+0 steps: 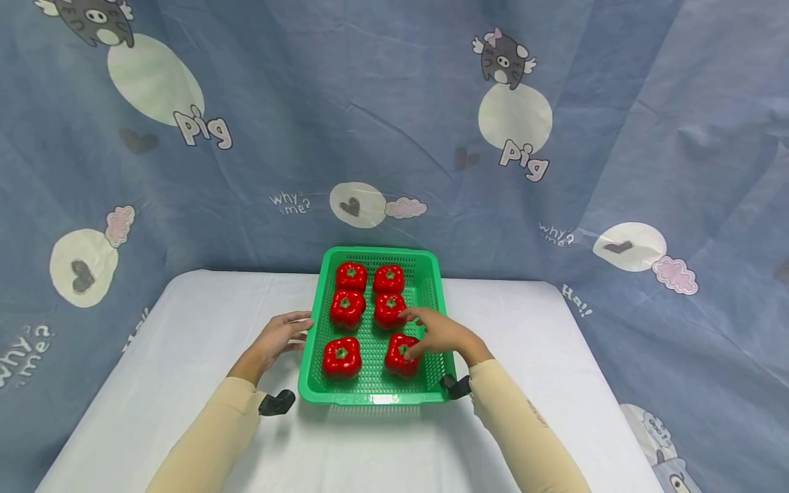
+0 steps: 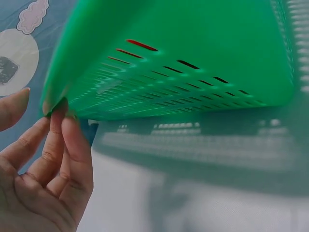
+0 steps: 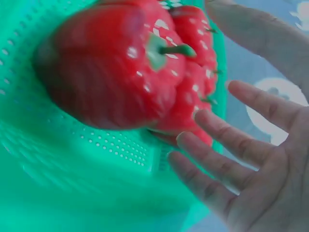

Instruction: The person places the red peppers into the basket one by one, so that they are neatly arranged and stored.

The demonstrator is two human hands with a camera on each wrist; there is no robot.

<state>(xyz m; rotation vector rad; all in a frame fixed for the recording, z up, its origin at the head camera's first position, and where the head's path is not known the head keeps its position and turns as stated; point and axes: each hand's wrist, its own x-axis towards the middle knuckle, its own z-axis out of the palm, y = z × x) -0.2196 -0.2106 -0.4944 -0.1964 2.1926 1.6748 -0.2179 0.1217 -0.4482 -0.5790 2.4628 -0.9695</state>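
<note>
A green plastic basket [image 1: 372,390] holds several red bell peppers [image 1: 347,309] with green stems, set in two columns. At its left side, my left hand [image 1: 279,340] touches the rim with its fingertips. In the left wrist view those fingers [image 2: 53,159] reach up under the rim, and the thumb stands apart from it. Over the basket's right half is my right hand [image 1: 440,333], fingers spread, above the front right pepper [image 1: 394,363]. The right wrist view shows nothing between the thumb and fingers of that hand, with a large pepper [image 3: 111,67] close by.
The basket stands on a white-covered table [image 1: 203,342], against a blue printed cloth [image 1: 382,123] at the back. A dark wrist strap end [image 1: 277,402] sticks out by the left sleeve, another strap end [image 1: 455,387] by the right one, over the basket's front right corner.
</note>
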